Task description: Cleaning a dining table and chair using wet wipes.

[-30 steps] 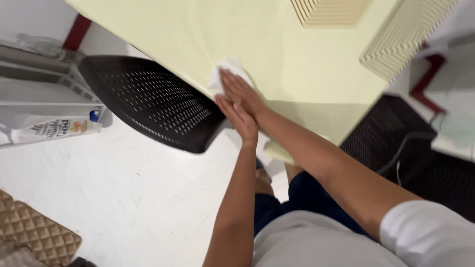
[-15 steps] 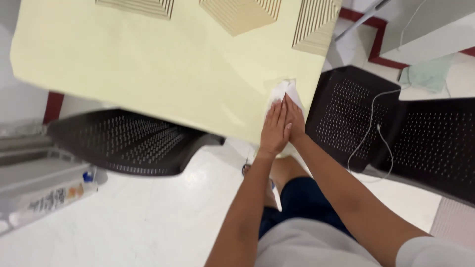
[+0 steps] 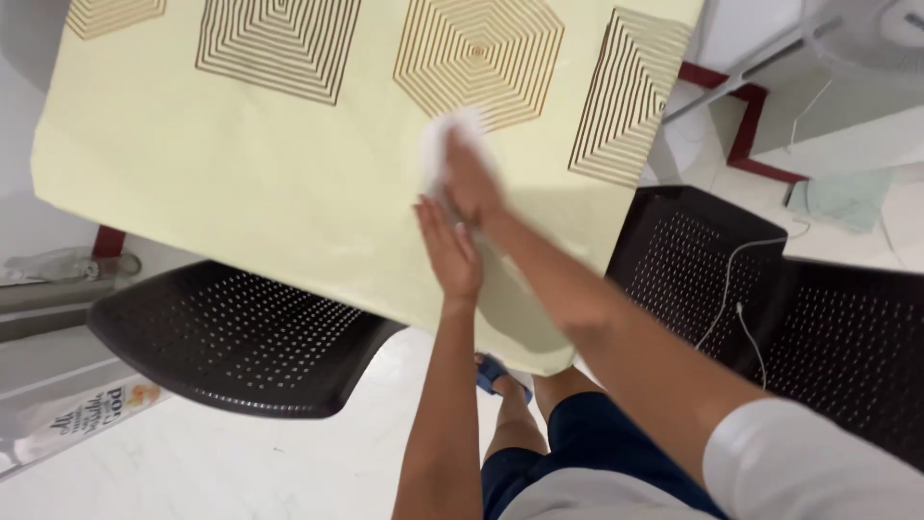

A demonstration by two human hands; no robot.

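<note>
White cloth (image 3: 445, 144) lies flat on the pale yellow surface (image 3: 241, 183), near its middle, just below the gold hexagon print (image 3: 478, 60). Motion blur on it. Right hand (image 3: 472, 178) lies flat on the cloth, palm down, fingers together and extended; grip is a flat press, not a pinch. Left hand (image 3: 448, 252) at 7 o'clock from the right hand, touching its wrist side, fingers straight and together, palm on the surface, holding nothing. Gold square prints at 10 o'clock (image 3: 277, 46) and 3 o'clock (image 3: 626, 101) from the cloth. Black perforated chair (image 3: 231, 337) under the surface edge at 8 o'clock, second black chair (image 3: 703, 260) at 4 o'clock with a white cable (image 3: 736, 289) lying across it. White tile floor (image 3: 241, 462) below.
</note>
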